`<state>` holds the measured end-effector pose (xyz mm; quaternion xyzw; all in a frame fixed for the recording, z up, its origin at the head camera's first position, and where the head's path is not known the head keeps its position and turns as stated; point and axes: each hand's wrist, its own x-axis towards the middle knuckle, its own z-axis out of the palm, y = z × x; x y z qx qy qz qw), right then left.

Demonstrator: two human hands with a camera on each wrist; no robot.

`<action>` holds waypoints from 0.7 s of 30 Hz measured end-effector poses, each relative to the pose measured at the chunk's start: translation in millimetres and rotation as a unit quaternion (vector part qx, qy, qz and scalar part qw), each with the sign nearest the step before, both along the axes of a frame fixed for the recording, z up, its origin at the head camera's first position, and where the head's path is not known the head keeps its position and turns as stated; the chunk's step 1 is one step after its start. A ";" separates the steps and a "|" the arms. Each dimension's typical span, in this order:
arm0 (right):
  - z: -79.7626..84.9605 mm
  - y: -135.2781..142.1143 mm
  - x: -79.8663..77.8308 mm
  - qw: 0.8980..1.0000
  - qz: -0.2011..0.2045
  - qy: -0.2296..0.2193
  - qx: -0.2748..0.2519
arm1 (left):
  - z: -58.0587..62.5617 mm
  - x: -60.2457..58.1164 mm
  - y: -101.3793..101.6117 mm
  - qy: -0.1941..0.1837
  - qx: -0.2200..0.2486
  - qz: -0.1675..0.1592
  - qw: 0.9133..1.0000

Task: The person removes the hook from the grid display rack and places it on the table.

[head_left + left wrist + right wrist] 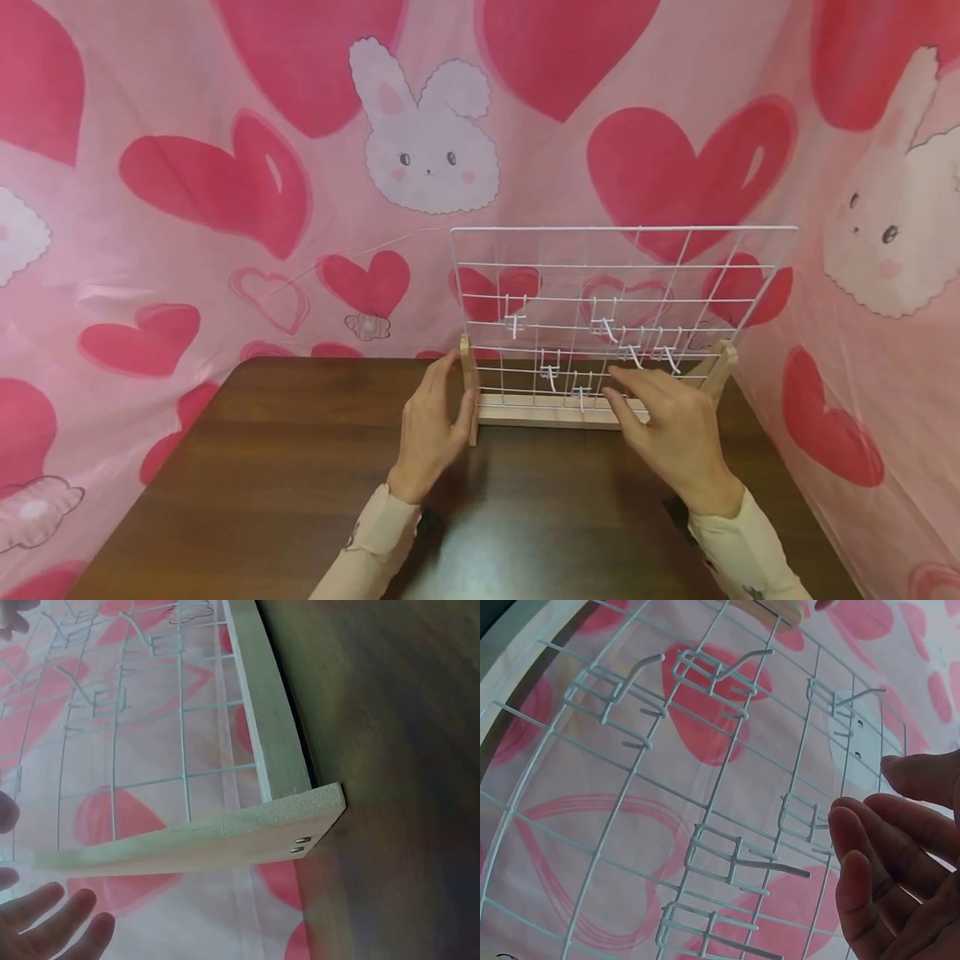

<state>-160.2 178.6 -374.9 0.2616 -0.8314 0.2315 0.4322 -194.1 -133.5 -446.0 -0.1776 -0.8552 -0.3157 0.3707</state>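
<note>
A white wire grid rack [622,227] leans back in a wooden stand [555,412] on the table, with several white hooks [551,367] hung on its wires. My left hand [431,421] is at the stand's left wooden side piece [469,392]. In the left wrist view its fingers [56,922] and thumb lie on opposite sides of that piece, with no grip visible. My right hand [671,425] hovers before the grid's lower right part, thumb and fingers apart and holding nothing visible. The right wrist view shows its fingertips [853,889] near a hook [802,817]; contact is unclear.
The dark wooden table [300,483] stretches in front of the stand and to its left. Behind and to both sides hangs a pink cloth [547,167] with hearts and rabbits. The stand's right side piece [720,367] is partly behind my right hand.
</note>
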 end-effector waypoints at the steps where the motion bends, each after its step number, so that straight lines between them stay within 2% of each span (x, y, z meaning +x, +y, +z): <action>1: 0.6 0.2 -0.3 1.000 -0.003 0.000 -0.003 | 0.1 -0.8 0.1 -0.003 0.002 -0.001 1.000; 8: 5.8 0.2 -3.0 0.999 -0.035 0.004 -0.023 | 0.0 -10.7 0.5 -0.016 0.019 -0.011 1.000; 15: 9.2 -1.1 -7.6 0.998 -0.055 0.014 -0.033 | 2.8 -20.8 -1.3 -0.070 0.077 -0.047 0.993; 21: 9.4 -4.6 -15.3 0.996 -0.067 0.032 -0.053 | 1.5 -29.5 -7.3 -0.096 0.102 -0.081 0.987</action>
